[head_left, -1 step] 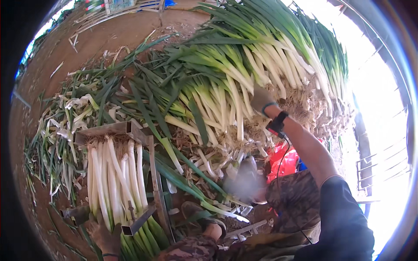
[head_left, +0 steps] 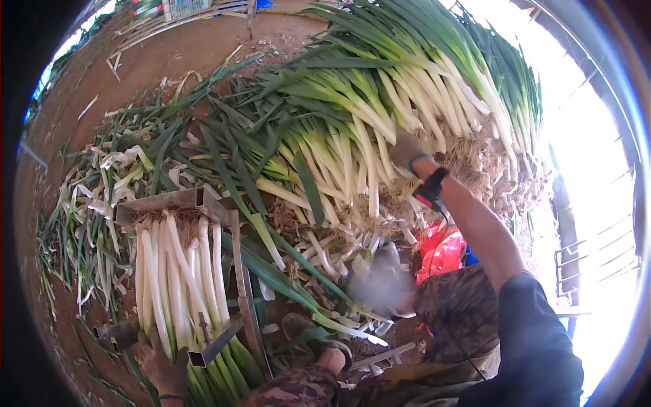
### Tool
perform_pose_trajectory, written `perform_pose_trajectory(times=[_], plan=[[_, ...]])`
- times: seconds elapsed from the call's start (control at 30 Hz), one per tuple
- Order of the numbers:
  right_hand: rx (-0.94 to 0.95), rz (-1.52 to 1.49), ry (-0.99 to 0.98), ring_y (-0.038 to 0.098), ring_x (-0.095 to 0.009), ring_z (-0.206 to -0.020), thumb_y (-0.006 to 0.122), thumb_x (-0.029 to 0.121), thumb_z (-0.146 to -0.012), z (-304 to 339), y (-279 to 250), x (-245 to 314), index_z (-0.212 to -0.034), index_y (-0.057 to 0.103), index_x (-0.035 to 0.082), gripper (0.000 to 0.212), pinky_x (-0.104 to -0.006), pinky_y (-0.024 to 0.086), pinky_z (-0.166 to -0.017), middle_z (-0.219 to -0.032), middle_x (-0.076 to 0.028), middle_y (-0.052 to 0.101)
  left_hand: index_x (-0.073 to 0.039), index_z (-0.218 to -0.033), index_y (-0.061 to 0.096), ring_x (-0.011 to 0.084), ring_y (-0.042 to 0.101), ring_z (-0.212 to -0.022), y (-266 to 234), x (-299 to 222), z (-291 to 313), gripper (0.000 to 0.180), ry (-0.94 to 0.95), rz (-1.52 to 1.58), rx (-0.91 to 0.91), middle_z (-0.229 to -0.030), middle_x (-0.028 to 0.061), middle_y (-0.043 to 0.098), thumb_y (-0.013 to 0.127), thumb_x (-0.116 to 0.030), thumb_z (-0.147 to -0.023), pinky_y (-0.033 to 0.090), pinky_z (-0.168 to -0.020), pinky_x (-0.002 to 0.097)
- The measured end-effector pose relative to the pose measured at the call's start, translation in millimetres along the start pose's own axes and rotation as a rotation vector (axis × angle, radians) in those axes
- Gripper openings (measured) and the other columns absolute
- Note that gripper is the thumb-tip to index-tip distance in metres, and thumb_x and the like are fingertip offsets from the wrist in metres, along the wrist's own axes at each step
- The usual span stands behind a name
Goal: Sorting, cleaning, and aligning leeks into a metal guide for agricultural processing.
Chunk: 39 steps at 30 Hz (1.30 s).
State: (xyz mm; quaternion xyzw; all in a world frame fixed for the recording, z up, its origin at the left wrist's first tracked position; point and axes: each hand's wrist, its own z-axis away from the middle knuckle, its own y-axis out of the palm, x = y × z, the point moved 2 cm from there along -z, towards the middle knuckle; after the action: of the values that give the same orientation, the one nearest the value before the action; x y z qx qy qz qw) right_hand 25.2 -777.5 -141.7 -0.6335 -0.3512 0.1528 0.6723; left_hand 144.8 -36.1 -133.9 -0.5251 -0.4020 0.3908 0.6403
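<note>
A row of long green onions (head_left: 178, 278), white stems with green leaves, lies in a metal frame (head_left: 245, 298), roots against its far crosspiece. My left hand (head_left: 161, 363), in a brownish glove, curls onto the left of these stems below the near bracket. My right hand (head_left: 409, 152), gloved and blurred, reaches to a big pile of green onions (head_left: 369, 163). It touches the root end of a white stalk there; its fingertips are hidden. A black and red device (head_left: 431, 190) is strapped to my right wrist.
Stripped leaves (head_left: 88, 230) are heaped to the left of the frame. Loose onions (head_left: 298, 295) lie between the frame and my legs. A red plastic bag (head_left: 441, 251) lies beneath my right arm. A light crate (head_left: 184, 8) stands at the far edge.
My right wrist and forearm have shifted very slightly. My left hand and the onions in the frame look the same.
</note>
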Motion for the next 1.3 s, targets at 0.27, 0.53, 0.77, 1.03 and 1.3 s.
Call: perform_pose_trajectory(times=[0.27, 0.53, 0.77, 1.03, 1.3], plan=[[0.491, 0.242, 0.229, 0.067, -0.037, -0.116, 0.085, 0.041, -0.072, -36, -12, 24, -0.126, 0.067, -0.006, 0.074, -0.0443, 0.052, -0.099, -0.132, -0.025, 0.066, -0.011, -0.154, 0.042, 0.0462, 0.044, -0.138, -5, 0, 1, 0.098, -0.052, 0.059, 0.042, -0.158, 0.026, 0.034, 0.086, -0.027, -0.068, 0.043, -0.109, 0.0531], [0.4, 0.367, 0.107, 0.071, -0.036, -0.11, 0.079, 0.031, -0.071, 7, 31, 32, -0.11, 0.075, -0.002, 0.052, -0.0424, 0.056, -0.091, -0.116, -0.022, 0.073, -0.011, -0.153, 0.044, 0.0466, 0.043, -0.139, -15, 5, 7, 0.097, -0.07, 0.104, 0.036, -0.156, 0.0271, 0.035, 0.087, -0.029, -0.068, 0.043, -0.11, 0.0516], [0.49, 0.056, 0.142, 0.073, -0.032, -0.093, 0.082, 0.027, -0.073, 71, 22, 21, -0.109, 0.072, -0.007, 0.05, -0.0424, 0.056, -0.082, -0.1, -0.025, 0.074, -0.011, -0.152, 0.043, 0.0475, 0.044, -0.137, -10, 2, 7, 0.096, -0.064, 0.121, 0.012, -0.155, 0.029, 0.037, 0.086, -0.032, -0.069, 0.041, -0.111, 0.052], [0.783, -0.286, 0.234, 0.069, -0.022, -0.086, 0.087, 0.029, -0.075, 274, -40, 22, -0.116, 0.07, -0.004, 0.055, -0.0366, 0.056, -0.075, -0.097, -0.015, 0.074, -0.013, -0.154, 0.041, 0.0463, 0.042, -0.14, -22, -1, 15, 0.094, -0.107, 0.127, 0.065, -0.156, 0.0313, 0.036, 0.083, -0.041, -0.075, 0.038, -0.114, 0.0502], [1.133, -0.904, 0.056, 0.071, -0.021, -0.075, 0.081, 0.021, -0.081, 449, -66, -19, -0.105, 0.072, -0.001, 0.034, -0.035, 0.058, -0.067, -0.086, -0.01, 0.074, -0.002, -0.151, 0.044, 0.0373, 0.055, -0.132, -48, 27, 6, 0.075, -0.008, 0.573, 0.012, -0.151, 0.0238, 0.048, 0.073, -0.018, -0.084, 0.043, -0.112, 0.0425]])
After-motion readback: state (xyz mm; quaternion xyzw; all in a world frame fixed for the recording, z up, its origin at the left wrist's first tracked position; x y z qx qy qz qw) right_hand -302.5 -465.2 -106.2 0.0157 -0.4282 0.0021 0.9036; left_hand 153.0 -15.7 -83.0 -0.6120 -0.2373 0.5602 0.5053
